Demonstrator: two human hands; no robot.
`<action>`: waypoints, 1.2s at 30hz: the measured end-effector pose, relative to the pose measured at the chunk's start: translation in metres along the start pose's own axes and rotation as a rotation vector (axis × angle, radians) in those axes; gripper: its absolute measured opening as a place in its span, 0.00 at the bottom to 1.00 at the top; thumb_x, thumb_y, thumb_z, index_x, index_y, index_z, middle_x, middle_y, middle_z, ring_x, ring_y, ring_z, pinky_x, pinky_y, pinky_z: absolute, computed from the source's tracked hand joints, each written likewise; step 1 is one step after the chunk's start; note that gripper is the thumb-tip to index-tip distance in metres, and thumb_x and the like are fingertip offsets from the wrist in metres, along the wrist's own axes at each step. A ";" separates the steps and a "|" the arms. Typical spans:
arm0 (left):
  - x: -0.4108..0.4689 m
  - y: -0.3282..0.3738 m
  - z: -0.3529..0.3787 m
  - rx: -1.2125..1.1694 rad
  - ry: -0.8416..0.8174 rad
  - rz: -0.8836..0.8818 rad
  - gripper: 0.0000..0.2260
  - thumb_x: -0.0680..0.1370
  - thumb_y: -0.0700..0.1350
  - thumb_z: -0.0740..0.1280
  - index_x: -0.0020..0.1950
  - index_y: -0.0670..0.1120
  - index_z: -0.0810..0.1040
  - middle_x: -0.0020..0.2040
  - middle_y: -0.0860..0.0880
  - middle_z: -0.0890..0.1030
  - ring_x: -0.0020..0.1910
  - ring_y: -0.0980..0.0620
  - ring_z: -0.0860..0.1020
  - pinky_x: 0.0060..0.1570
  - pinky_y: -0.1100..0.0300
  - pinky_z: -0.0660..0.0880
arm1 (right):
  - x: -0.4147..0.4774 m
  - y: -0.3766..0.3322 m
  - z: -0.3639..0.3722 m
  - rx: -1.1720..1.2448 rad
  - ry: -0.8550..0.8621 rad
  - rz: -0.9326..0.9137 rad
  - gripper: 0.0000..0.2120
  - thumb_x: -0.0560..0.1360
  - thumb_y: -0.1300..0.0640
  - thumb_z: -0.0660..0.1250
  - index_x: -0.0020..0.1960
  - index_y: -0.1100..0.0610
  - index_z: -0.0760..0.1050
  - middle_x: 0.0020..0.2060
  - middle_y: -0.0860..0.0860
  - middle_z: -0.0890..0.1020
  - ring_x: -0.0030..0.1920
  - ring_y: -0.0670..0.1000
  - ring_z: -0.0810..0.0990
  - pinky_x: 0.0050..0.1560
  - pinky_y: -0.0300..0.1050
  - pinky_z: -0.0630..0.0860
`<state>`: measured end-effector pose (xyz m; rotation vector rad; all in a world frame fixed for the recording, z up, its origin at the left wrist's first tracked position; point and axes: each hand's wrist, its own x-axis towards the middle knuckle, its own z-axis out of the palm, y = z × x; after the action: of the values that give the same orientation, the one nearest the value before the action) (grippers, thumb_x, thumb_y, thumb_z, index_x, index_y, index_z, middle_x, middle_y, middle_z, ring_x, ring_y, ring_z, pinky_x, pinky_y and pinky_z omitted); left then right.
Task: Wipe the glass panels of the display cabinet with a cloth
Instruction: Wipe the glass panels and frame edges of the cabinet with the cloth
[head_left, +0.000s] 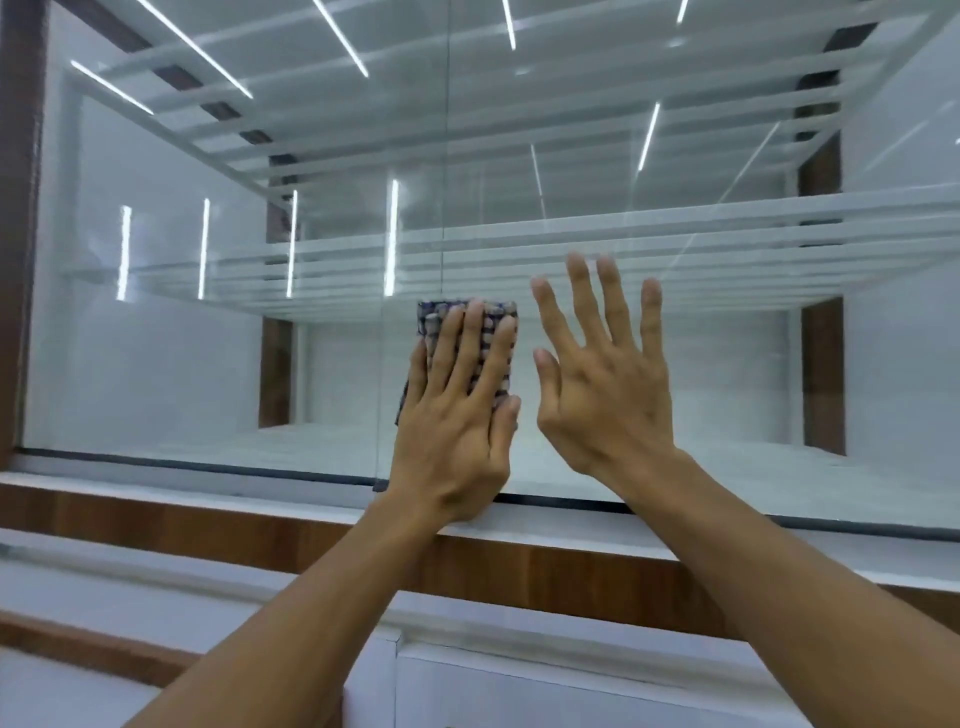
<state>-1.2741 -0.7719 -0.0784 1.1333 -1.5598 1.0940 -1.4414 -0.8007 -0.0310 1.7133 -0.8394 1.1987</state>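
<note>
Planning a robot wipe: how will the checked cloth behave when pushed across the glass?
Probably soft and floppy: the cloth lies folded flat under the left hand. Likely light, pinned only by flat fingers. It should slide easily on the smooth glass panel, perhaps bunching.

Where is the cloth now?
Head view, just left of centre: the checked cloth is pressed flat on the glass panel under the left hand, with the right hand close on its right.
</note>
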 end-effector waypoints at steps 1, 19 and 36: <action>0.012 0.009 0.001 -0.011 0.011 -0.048 0.30 0.84 0.52 0.50 0.85 0.46 0.47 0.85 0.44 0.44 0.84 0.46 0.42 0.82 0.44 0.39 | -0.013 0.008 -0.003 -0.006 0.000 0.014 0.29 0.84 0.46 0.47 0.84 0.51 0.48 0.83 0.56 0.46 0.83 0.59 0.42 0.80 0.67 0.43; 0.089 0.238 0.057 -0.030 -0.063 0.304 0.29 0.85 0.53 0.48 0.85 0.48 0.45 0.85 0.44 0.42 0.84 0.46 0.40 0.82 0.42 0.42 | -0.101 0.229 -0.080 -0.104 0.138 0.290 0.28 0.84 0.51 0.50 0.83 0.56 0.53 0.82 0.60 0.50 0.83 0.59 0.47 0.81 0.64 0.46; 0.106 0.350 0.078 -0.025 -0.170 0.605 0.30 0.84 0.56 0.42 0.85 0.47 0.43 0.85 0.45 0.41 0.84 0.47 0.38 0.81 0.43 0.39 | -0.210 0.241 -0.107 0.077 0.120 0.424 0.31 0.80 0.59 0.51 0.82 0.65 0.50 0.83 0.58 0.51 0.83 0.56 0.45 0.82 0.53 0.50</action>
<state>-1.6455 -0.7993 -0.0447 0.7617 -2.1215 1.3825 -1.7573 -0.7900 -0.1483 1.5481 -1.1305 1.6166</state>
